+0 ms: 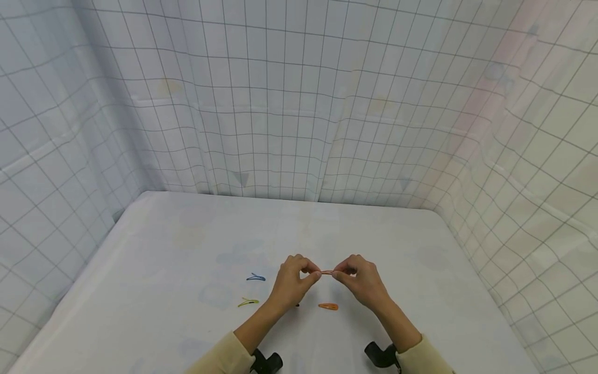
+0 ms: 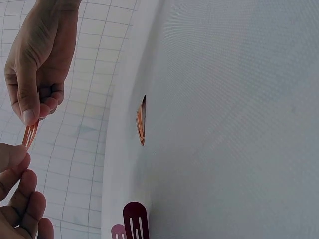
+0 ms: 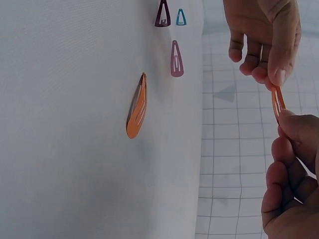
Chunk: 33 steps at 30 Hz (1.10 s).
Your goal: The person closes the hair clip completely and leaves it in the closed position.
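An orange snap hair clip [image 1: 327,272] is held between both hands above the white table. My left hand [image 1: 290,283] pinches one end between thumb and forefinger; my right hand [image 1: 363,283] pinches the other end the same way. In the right wrist view the held clip [image 3: 278,101] shows its slotted body stretched between the two thumbs. Below the hands, a second orange hair clip [image 1: 328,306] lies on the table. The left forearm mostly hides a dark maroon hair clip [image 2: 135,223] in the head view.
Left of the left hand lie a blue hair clip [image 1: 256,277] and a yellow-green hair clip [image 1: 248,301]. The right wrist view also shows a pink hair clip [image 3: 177,62] and a teal one [image 3: 181,18]. A grid-patterned curtain [image 1: 280,104] surrounds the table [image 1: 187,244].
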Each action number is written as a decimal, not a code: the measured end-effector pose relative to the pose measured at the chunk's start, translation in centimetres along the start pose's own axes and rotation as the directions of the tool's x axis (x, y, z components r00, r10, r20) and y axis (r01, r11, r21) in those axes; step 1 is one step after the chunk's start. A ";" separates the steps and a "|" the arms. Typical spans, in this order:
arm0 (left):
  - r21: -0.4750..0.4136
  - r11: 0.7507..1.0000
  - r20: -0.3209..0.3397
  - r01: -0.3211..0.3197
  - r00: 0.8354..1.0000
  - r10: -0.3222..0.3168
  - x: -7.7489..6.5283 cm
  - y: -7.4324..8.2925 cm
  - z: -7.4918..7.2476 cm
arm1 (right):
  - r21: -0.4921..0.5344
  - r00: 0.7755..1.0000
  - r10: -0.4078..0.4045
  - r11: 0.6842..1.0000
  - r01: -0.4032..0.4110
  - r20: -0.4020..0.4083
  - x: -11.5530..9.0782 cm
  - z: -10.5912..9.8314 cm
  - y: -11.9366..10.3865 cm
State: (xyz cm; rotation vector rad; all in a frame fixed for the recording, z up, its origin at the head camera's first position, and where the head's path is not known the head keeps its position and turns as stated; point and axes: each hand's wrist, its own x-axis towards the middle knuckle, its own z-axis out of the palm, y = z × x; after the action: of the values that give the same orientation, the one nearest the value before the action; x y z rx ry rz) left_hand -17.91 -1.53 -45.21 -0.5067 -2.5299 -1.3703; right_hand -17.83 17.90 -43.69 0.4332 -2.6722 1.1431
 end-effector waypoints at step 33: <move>-0.030 0.996 -0.032 -0.084 0.996 0.083 -0.3 0.6 -0.2 | 0.129 0.981 -0.194 0.973 0.189 0.027 0.2 0.8 0.3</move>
State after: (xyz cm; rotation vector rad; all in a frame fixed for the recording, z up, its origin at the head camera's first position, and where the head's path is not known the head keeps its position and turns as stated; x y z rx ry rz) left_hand -17.42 -1.50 -44.74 -0.5855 -2.4379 -1.3789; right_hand -18.16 17.49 -44.32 0.7255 -2.5317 1.2590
